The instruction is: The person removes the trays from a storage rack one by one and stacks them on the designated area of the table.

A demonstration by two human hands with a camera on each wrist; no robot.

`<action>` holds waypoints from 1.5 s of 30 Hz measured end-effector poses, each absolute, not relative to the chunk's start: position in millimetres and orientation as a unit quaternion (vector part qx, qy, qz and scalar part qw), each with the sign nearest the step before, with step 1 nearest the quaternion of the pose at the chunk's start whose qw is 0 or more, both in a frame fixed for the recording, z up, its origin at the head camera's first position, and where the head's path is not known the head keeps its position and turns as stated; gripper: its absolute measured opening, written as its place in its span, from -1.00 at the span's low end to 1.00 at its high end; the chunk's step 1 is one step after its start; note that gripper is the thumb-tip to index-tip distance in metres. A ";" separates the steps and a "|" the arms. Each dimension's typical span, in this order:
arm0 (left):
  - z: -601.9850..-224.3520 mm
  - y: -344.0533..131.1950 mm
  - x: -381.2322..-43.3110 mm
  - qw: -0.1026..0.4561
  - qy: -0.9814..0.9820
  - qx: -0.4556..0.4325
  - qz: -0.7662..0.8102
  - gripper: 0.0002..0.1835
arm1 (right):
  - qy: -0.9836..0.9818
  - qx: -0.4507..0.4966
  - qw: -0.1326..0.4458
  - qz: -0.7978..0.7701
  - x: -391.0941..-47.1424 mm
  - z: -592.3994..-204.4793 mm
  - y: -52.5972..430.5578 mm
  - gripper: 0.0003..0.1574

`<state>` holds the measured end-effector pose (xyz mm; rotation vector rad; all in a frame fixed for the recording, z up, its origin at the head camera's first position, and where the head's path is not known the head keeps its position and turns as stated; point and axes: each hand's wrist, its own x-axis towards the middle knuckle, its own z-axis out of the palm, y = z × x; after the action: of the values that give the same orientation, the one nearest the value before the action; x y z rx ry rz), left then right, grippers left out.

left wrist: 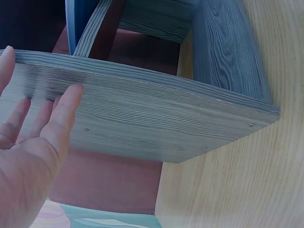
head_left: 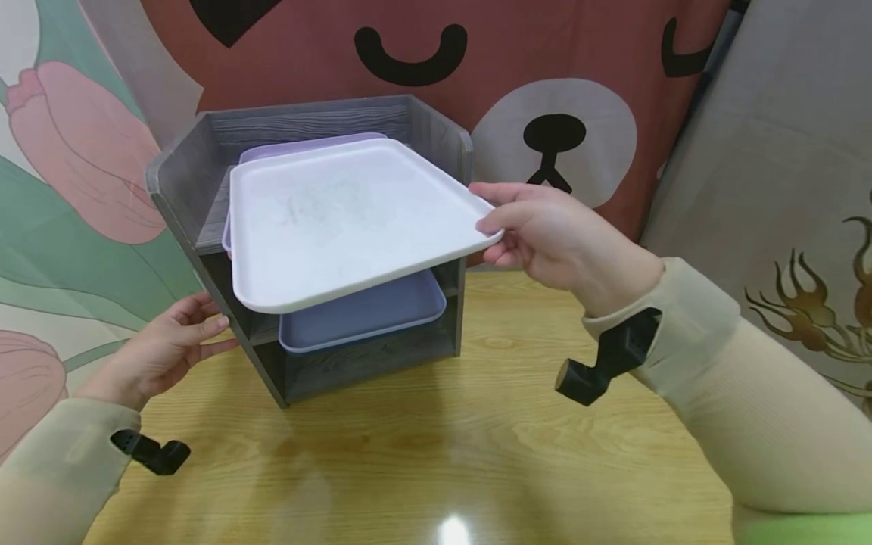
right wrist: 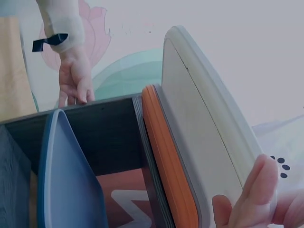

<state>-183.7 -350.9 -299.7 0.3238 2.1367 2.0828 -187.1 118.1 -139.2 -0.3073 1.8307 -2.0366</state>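
Note:
A white tray (head_left: 354,219) is held by its right corner in my right hand (head_left: 545,235), thumb on top and fingers beneath. It slants over the upper level of a grey wooden shelf (head_left: 375,371). Under it a lilac tray (head_left: 313,144) shows at the back and left edges. In the right wrist view an orange tray (right wrist: 164,156) lies on that same board, below the others. A blue tray (head_left: 364,310) rests on the lower level, its front sticking out. With fingers fairly straight, my left hand (head_left: 173,344) touches the shelf's left side panel (left wrist: 128,109).
The shelf stands on a wood-grain table (head_left: 436,454). Behind it hangs a cloth (head_left: 306,60) printed with a bear face, with a flower-printed one (head_left: 88,151) at left. A pale cloth (head_left: 770,151) hangs at right. Black camera mounts (head_left: 609,356) sit on both wrists.

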 end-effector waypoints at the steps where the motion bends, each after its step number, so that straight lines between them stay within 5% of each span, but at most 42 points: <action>1: -299.4 -351.0 -183.5 0.070 0.710 0.107 0.693 -0.16 | 0.651 -0.111 0.193 -0.726 -184.7 -139.9 119.7 -0.17; 12: -301.3 -352.3 -183.7 0.070 0.682 0.155 0.711 -0.53 | 0.623 -0.117 0.222 -0.741 -161.7 -154.1 149.8 -0.18; 22: -301.9 -353.0 -185.3 0.085 0.679 0.157 0.712 -0.33 | 0.623 -0.155 0.220 -0.734 -155.1 -178.9 197.2 -0.26; 30: -300.8 -350.8 -183.5 0.088 0.658 0.175 0.727 -0.51 | 0.627 -0.174 0.242 -0.720 -156.1 -197.4 233.6 -0.35; 45: -300.6 -350.5 -182.4 0.086 0.650 0.180 0.733 -0.50 | 0.655 -0.213 0.210 -0.693 -146.9 -231.7 262.0 -0.32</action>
<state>-182.4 -350.5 -300.6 0.5371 1.9372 2.1851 -146.9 262.0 -231.7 -0.5928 1.8223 -1.9275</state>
